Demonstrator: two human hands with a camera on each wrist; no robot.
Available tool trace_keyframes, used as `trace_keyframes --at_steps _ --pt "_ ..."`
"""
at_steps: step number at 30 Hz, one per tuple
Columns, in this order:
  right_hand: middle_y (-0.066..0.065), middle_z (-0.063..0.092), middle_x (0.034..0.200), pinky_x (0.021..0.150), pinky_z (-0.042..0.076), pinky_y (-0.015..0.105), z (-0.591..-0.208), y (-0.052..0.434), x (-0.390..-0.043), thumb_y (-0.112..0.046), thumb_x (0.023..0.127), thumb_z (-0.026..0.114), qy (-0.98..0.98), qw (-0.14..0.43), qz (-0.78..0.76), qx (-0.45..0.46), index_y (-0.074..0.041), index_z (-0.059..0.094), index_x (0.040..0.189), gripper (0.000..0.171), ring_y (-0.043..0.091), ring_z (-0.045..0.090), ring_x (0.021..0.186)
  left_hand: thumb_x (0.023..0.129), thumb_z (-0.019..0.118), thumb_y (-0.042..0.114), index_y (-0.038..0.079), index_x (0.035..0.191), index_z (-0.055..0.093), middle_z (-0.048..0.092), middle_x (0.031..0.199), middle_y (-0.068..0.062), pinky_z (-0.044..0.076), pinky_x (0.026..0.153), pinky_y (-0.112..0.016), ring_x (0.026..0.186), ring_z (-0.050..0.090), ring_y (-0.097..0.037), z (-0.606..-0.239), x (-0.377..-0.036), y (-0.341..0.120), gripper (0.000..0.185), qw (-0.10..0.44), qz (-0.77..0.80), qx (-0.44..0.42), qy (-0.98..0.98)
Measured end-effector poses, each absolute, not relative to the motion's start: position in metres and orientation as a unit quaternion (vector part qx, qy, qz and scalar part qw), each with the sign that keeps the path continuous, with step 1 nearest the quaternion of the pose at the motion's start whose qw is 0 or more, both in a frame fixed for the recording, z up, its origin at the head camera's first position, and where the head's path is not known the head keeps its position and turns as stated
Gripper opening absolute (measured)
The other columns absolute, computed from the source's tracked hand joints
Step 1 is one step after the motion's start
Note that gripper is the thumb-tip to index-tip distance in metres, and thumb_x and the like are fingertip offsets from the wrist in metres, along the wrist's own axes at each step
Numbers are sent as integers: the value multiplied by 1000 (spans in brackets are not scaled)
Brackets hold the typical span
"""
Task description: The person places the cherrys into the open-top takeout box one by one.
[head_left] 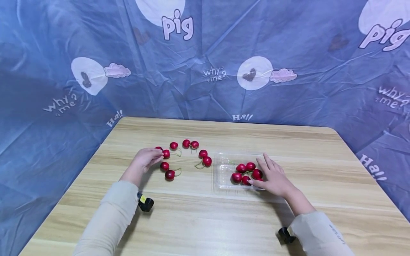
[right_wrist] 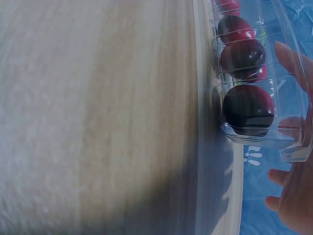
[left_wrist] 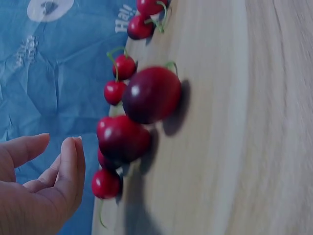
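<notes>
My left hand (head_left: 146, 158) hovers at the left end of a group of red cherries on the table, its fingertips beside a cherry (head_left: 166, 154) with a green stem. In the left wrist view a gap shows between thumb and fingers, with nothing held. Two nearer cherries (head_left: 169, 175) lie in front of this hand. At the right end of a clear plastic box (head_left: 223, 177), my right hand (head_left: 277, 179) rests with spread, fairly straight fingers. Its thumb reaches over the box, above several cherries (right_wrist: 248, 110) inside; exact contact is partly hidden.
More stemmed cherries (head_left: 206, 161) lie in pairs between the left hand and the box. The wooden table (head_left: 198, 220) meets a blue printed cloth (head_left: 179, 92) behind and at both sides. A small black device (head_left: 145, 203) is worn on each wrist.
</notes>
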State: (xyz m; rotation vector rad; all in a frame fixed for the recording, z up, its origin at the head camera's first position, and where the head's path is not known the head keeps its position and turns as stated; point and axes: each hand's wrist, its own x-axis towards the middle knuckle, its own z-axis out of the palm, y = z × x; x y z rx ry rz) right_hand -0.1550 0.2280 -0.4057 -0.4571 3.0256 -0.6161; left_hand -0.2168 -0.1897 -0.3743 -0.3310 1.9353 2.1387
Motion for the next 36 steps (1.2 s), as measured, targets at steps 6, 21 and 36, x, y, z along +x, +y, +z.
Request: trace_keyframes --at_steps 6,21,36 --pt "25 6 139 94 10 64 -406 228 -156 -54 74 56 969 10 -199 -146 -1 24 134 86 48 12 120 85 45 -7 -19 121 30 54 89 -14 44 85 -25 73 58 -10 -381 -217 -200 41 112 736 -147 651" --pt "25 8 139 93 11 64 -407 227 -156 -54 74 56 968 4 -202 -148 -1 26 133 86 48 13 119 84 43 -7 -15 123 30 53 79 -8 44 85 -23 70 57 -11 -396 -226 -218 42 85 735 -238 629" --pt "24 7 139 94 11 64 -405 229 -155 -54 74 55 969 11 -198 -144 -1 24 134 86 47 12 120 86 43 -2 -11 123 33 54 67 -7 47 80 -21 61 59 -10 -400 -244 -216 39 45 759 -298 577"
